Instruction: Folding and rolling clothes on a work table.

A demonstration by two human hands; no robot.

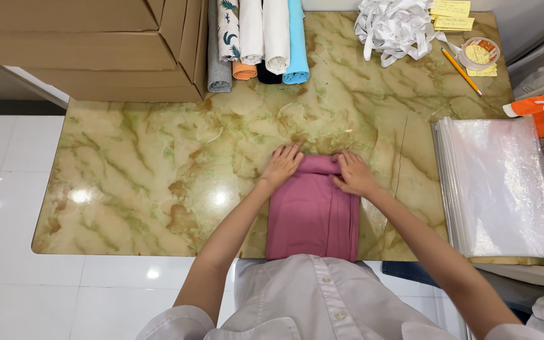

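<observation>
My view: a white buttoned shirt and two bare forearms.
I see a pale, slightly creased shirt with small round buttons down its front placket, a collar at the bottom edge, short sleeves ending above the elbows, no rings or watch.
</observation>
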